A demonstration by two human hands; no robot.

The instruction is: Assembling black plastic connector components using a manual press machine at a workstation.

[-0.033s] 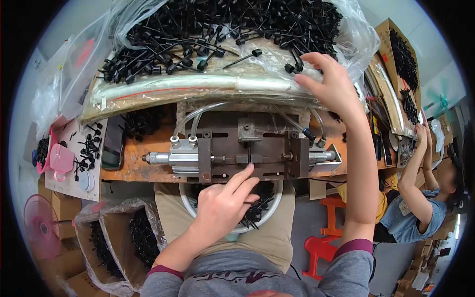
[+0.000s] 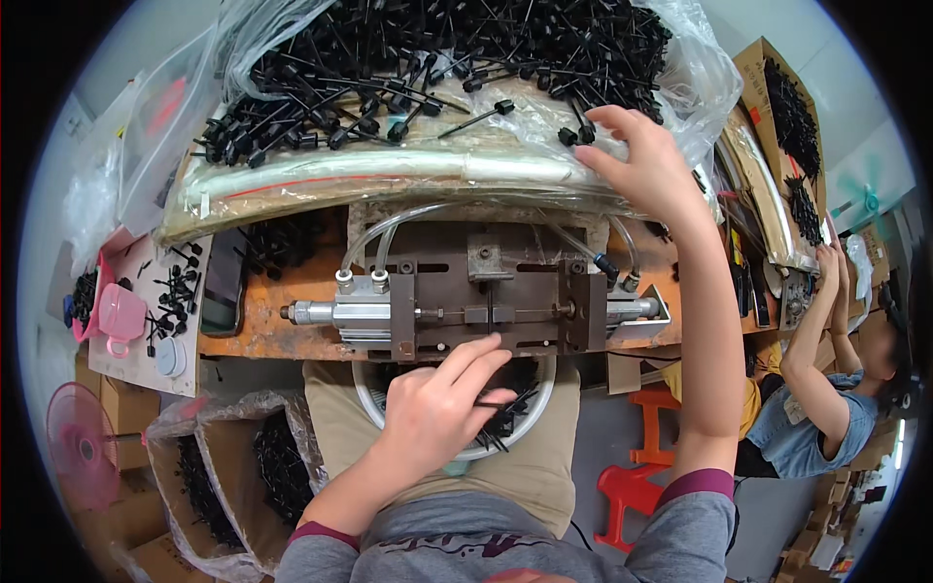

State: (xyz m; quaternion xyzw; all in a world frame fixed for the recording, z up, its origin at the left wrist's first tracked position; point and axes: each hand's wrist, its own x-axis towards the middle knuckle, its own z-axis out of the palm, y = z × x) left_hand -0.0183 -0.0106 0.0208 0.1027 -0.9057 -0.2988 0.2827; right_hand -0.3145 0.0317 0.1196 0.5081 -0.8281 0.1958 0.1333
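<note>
My left hand [image 2: 432,408] is below the middle of a metal clamping fixture [image 2: 486,248], its index and middle fingers stretched toward the fixture's front edge. A thin dark line shows by its thumb; whether it is a stem in the hand or one behind it, I cannot tell. In the fixture's centre, a thin black stem stands between two small metal jaws [image 2: 489,314]. My right hand [image 2: 646,160] reaches to the heap of black stemmed plastic parts [image 2: 466,58]. Its thumb and fingers are apart, close beside a black part's head [image 2: 569,137].
A white-rimmed bowl [image 2: 539,418] of black parts sits on my lap under the fixture. Clear air hoses [image 2: 364,233] arch behind it. Lined cartons [image 2: 209,457] of parts stand lower left, a pink fan [image 2: 83,445] beside them. A co-worker [image 2: 812,398] and red stools [image 2: 627,496] are at right.
My left hand has drawn back slightly from the fixture's centre, its fingertips lower now. My right hand has shifted only a little, still beside the heap.
</note>
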